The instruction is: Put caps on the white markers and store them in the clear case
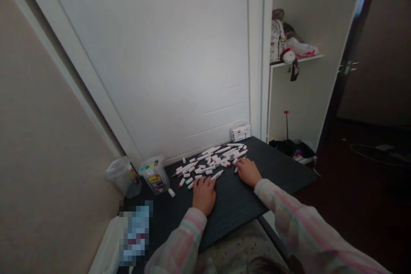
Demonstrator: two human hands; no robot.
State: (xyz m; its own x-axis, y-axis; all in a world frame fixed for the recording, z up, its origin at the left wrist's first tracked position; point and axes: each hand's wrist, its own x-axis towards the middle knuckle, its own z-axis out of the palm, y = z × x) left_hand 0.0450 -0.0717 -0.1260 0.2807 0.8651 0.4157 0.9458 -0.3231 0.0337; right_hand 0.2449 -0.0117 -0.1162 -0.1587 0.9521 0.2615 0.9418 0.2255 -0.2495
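Note:
Several white markers [213,160] with coloured caps lie scattered across the back of a black table [276,167]. My left hand [203,194] rests on the table just in front of the pile, fingers curled, its fingertips touching a marker. My right hand [248,171] lies at the right edge of the pile with fingers bent down onto the markers. What either hand grips is too small to make out.
A clear tub [155,175] with markers stands at the table's left rear, an empty clear tub [123,176] beside it. A small white box [240,132] sits against the wall. A shelf [297,58] with bags hangs at right, beside a dark doorway.

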